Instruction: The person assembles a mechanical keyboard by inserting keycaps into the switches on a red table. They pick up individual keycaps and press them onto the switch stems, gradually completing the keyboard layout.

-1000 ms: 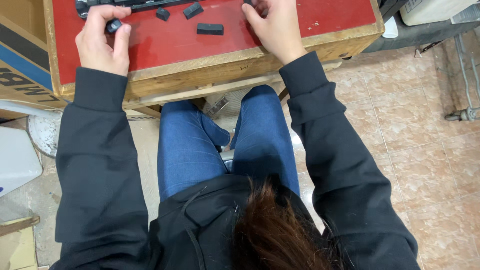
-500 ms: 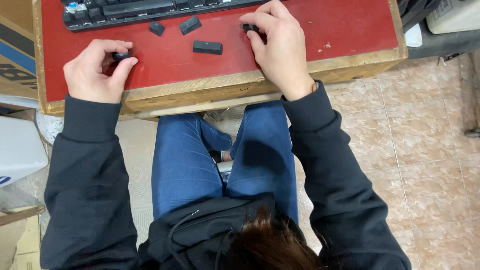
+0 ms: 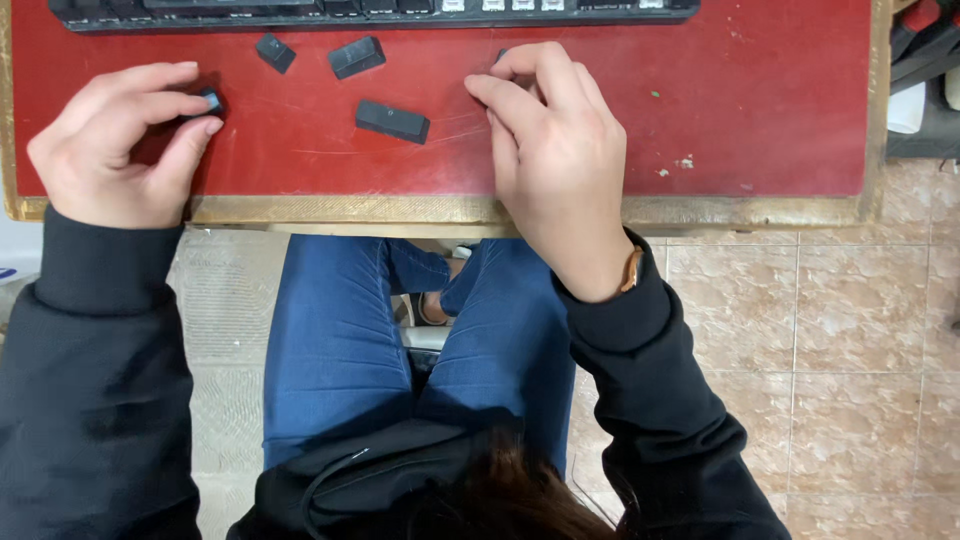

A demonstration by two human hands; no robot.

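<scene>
My left hand [image 3: 115, 140] rests at the left of a red tabletop [image 3: 760, 110] and pinches a small black keycap [image 3: 210, 99] between thumb and fingers. My right hand [image 3: 555, 150] lies in the middle of the table, fingers curled over a small dark piece [image 3: 500, 55] that is mostly hidden. Three loose black keycaps lie between the hands: a small one [image 3: 274, 52], a wider one [image 3: 356, 57] and a long one [image 3: 392, 121]. A black keyboard [image 3: 370, 12] runs along the table's far edge.
The red top has a worn wooden rim [image 3: 400, 210]. Below it are my blue jeans and black sleeves. Beige floor tiles [image 3: 850, 350] lie to the right. Dark and white objects [image 3: 915, 90] sit off the table's right edge.
The view has closed in on the table. My left hand has slid toward the front left corner with its keycap. My right hand has drawn nearer the front edge.
</scene>
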